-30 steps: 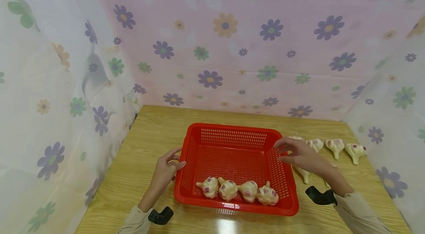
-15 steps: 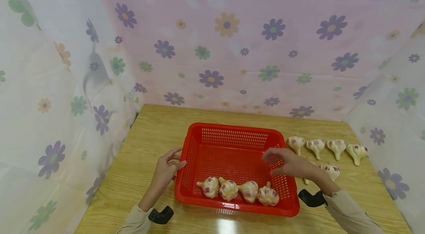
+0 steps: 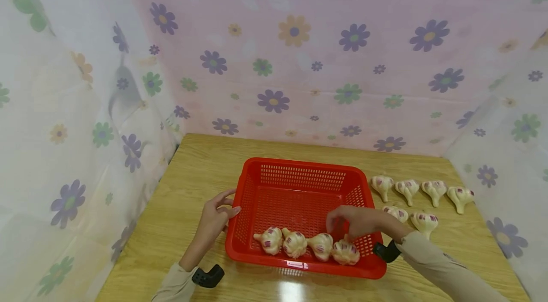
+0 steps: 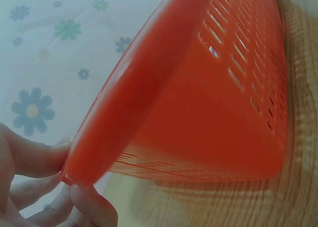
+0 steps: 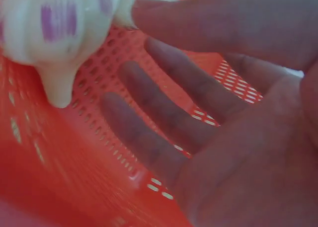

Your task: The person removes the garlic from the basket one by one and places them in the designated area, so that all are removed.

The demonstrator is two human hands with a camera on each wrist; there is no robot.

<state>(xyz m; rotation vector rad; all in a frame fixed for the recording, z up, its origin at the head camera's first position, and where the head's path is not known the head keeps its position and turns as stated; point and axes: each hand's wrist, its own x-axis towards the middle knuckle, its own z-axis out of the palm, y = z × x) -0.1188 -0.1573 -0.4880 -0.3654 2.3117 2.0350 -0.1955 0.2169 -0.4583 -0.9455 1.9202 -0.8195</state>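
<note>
A red perforated plastic basket (image 3: pixel 306 164) stands on the wooden table. My left hand (image 3: pixel 212 220) pinches its left rim between thumb and fingers; the left wrist view shows the fingers curled under the rim (image 4: pixel 99 152). Several garlic bulbs lie in a row along the basket's near side. My right hand (image 3: pixel 356 222) is inside the basket over its right part, just above the rightmost garlic bulb (image 3: pixel 346 253), holding nothing. In the right wrist view its fingers (image 5: pixel 169 103) are extended and spread, the thumb close to a bulb. Whether they touch is unclear.
To the right of the basket, more garlic bulbs lie on the table: a back row (image 3: pixel 434 190) and two nearer ones, including one garlic bulb (image 3: pixel 425 222) beside the right forearm. Flowered cloth (image 3: pixel 295 78) encloses the table at the back and sides.
My right hand has moved left and toward me, from the basket's right rim down to the near row of bulbs, uncovering bulbs on the table. My left hand stays on the rim.
</note>
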